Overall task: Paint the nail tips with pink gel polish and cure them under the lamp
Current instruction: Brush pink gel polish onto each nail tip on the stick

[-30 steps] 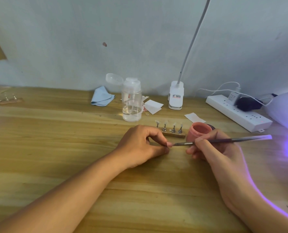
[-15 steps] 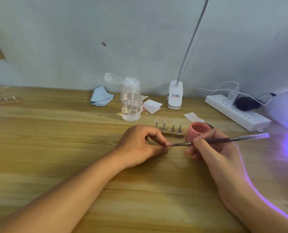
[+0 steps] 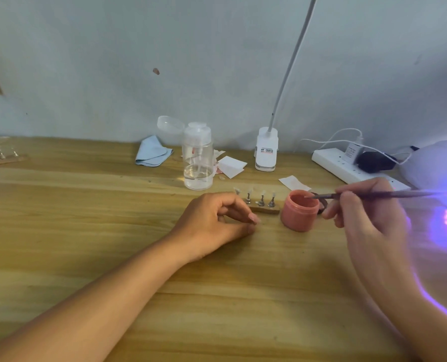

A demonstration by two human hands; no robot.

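My left hand (image 3: 217, 220) rests on the wooden table and pinches a small nail tip (image 3: 253, 218) between thumb and forefinger. Just behind it a wooden holder (image 3: 260, 205) carries several clear nail tips on metal stands. An open pink gel pot (image 3: 299, 214) stands to its right. My right hand (image 3: 366, 212) grips a thin brush (image 3: 373, 195) like a pen, with the bristle end over the pot's mouth. The white curing lamp (image 3: 436, 165) glows purple at the far right edge.
A clear pump bottle (image 3: 197, 163), a blue cloth (image 3: 151, 154), white wipes (image 3: 230, 165), a clip lamp base (image 3: 266, 152) and a power strip (image 3: 347, 168) line the back. Another nail holder (image 3: 0, 156) lies far left.
My right hand has drawn the brush away from the nail tip in my left hand, moving right and up to the pink pot. My left hand has stayed put.
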